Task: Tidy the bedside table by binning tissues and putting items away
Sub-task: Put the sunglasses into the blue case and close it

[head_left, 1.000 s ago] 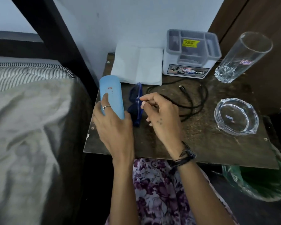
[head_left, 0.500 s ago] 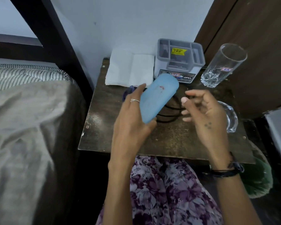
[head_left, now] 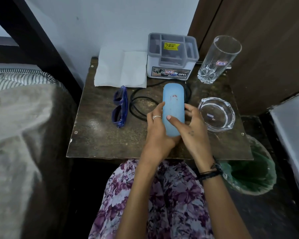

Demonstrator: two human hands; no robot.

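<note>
Now my right hand (head_left: 192, 130) has joined my left hand (head_left: 158, 130) on the blue case (head_left: 173, 107), both gripping it, sunglasses (head_left: 119, 106) lying just left of them.

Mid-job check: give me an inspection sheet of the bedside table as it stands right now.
Surface: dark worn wooden bedside table, scuffed.
Job's things: light blue glasses case closed, held over the table; blue sunglasses folded, lying to its left; white tissues flat at the back left, not binned.
Clutter: grey organiser at the back; tall empty glass back right; glass ashtray right.
Hands: left hand and right hand both grip the case.
Cables: black cable coiled on the table, partly behind the case.
Surroundings: bed on the left; green-lined bin on the floor, right.
</note>
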